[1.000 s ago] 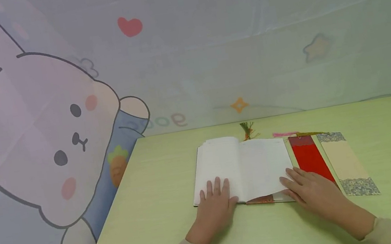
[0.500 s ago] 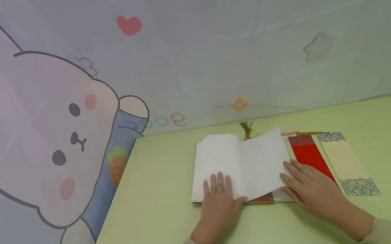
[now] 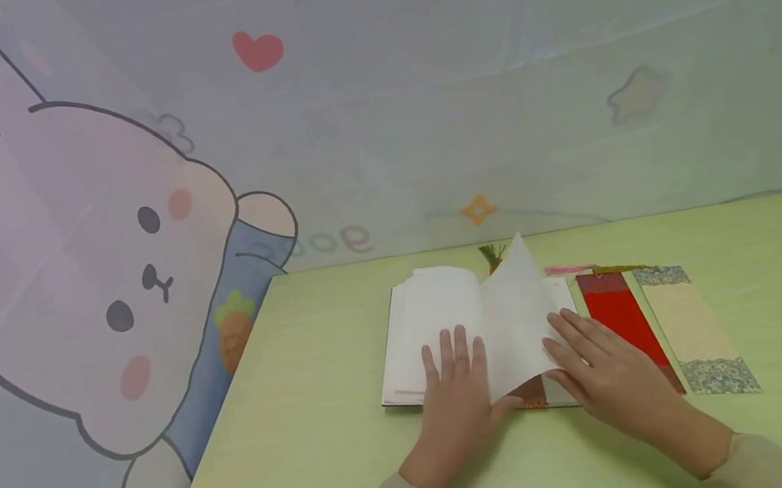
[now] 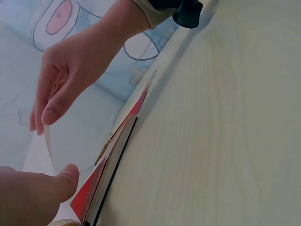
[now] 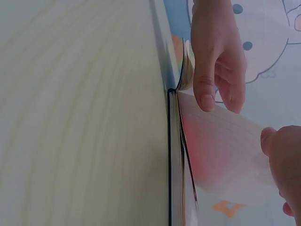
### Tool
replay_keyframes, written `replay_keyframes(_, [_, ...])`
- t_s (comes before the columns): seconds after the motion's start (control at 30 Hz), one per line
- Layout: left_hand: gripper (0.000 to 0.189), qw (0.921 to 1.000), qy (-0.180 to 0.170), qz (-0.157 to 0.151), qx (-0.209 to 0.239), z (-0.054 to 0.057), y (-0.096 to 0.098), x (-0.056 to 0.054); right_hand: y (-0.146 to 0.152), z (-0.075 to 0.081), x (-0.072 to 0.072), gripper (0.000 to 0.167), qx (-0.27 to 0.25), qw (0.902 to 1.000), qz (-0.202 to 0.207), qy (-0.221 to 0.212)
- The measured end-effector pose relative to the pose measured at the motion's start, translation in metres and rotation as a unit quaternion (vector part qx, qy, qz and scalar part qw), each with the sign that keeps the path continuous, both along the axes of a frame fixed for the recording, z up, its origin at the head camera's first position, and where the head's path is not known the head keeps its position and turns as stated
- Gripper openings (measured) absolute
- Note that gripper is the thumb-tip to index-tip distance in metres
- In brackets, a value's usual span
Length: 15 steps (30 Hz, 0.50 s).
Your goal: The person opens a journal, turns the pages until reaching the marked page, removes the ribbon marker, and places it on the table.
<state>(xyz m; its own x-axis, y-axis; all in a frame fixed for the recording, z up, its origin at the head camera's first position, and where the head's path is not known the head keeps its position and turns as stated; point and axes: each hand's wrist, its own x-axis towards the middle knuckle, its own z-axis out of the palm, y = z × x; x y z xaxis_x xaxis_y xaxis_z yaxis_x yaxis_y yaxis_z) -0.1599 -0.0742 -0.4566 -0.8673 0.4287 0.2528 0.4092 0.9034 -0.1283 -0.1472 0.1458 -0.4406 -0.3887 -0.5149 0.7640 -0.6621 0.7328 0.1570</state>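
Turn looks about half done: right hand [image 3: 614, 375] pinches the raised page [image 3: 519, 328] over the right half of the notebook [image 3: 440, 300], left hand [image 3: 458, 403] lies fingers-straight on its left half. Brown bookmark [image 3: 533, 394] already in the notebook; red bookmark [image 3: 620, 315] and cream bookmark [image 3: 689, 322] lie outside, to its right.

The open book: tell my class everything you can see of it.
The book lies open on the pale green table, with white, papery pages and a thin dark cover. One page is raised and curved, its far corner pointing up; it looks thin, as red shows through it. The right hand pinches that page's outer edge; the left hand rests on the book's left side. A reddish patterned strip shows near the bottom edge.
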Motion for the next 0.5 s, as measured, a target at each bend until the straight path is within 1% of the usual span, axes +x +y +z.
replay_keyframes(0.1, [0.086,0.9999,0.000,-0.010,-0.007,0.0043,0.0033,0.0017,-0.0022,0.0008,-0.0005,0.054,-0.005,1.0000,0.006,0.004])
replay_keyframes(0.17, [0.083,0.9997,0.010,-0.017,-0.018,0.0067,0.0047,0.0023,-0.0035,0.0011,-0.0014,0.053,-0.011,0.9998,0.011,0.012])
replay_keyframes(0.3, [0.076,0.9971,0.060,-0.036,-0.031,0.0088,0.0046,0.0020,-0.0035,0.0013,-0.0008,0.055,-0.008,1.0000,-0.003,-0.002])
replay_keyframes(0.4, [0.074,0.9940,0.093,-0.050,-0.029,0.0098,0.0027,0.0016,-0.0029,0.0017,0.0003,0.057,-0.014,0.9999,-0.009,-0.003])
replay_keyframes(0.5, [0.074,0.9927,0.104,-0.057,-0.022,0.0104,0.0004,0.0015,-0.0027,0.0025,0.0009,0.058,-0.027,0.9996,-0.005,0.005])
